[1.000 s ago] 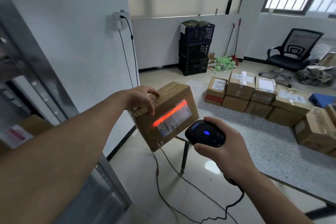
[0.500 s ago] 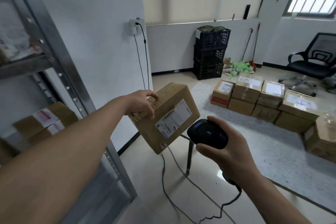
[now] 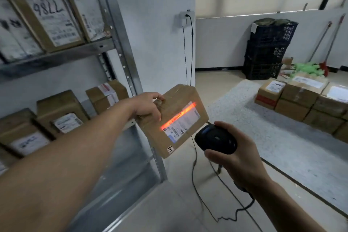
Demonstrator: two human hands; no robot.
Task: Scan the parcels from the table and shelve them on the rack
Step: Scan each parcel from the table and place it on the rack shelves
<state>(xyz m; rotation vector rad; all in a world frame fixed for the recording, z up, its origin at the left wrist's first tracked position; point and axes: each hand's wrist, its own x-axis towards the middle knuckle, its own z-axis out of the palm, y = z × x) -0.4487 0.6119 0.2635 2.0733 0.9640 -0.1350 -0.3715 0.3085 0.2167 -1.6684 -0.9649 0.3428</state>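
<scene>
Hidden: scanner (image 3: 216, 140) handle sat buried in the right hand (image 3: 238, 164), which gripped it.
Left hand (image 3: 148, 108): clutched the box (image 3: 180, 133) top.

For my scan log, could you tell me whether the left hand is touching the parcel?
Touching. The head view shows the left hand gripping the parcel by its upper left corner.

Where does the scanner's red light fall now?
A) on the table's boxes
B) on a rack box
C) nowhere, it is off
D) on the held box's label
D: the red bar crosses the label on the box in the left hand; the right hand aims the scanner at it.
</scene>
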